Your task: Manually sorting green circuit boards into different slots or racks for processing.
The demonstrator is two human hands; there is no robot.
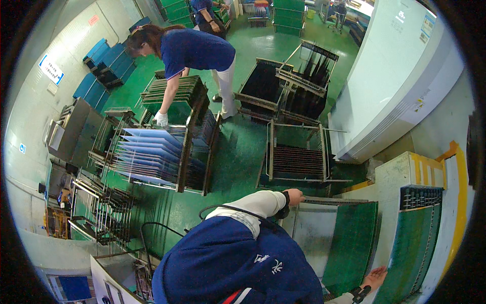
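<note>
My left hand (295, 196) is closed at the end of a metal rail (334, 201), on the far edge of a rack. In that rack stands a large green panel (349, 243), with a pale grey sheet (315, 233) to its left. My right hand (374, 279) is at the lower right, its fingers stretched toward the near-left edge of another row of green panels (412, 248). Nothing shows in its grasp. Whether the fingertips touch the panel edge, I cannot tell. Dark bands circle both wrists.
A co-worker (197, 48) in a blue shirt bends over a rack of bluish-white panels (152, 147), a white-gloved hand (161, 119) at its top. Dark slotted racks (296, 152) stand ahead. A tall white cabinet (390, 76) stands at the right. Black cable (144, 238) loops at the left.
</note>
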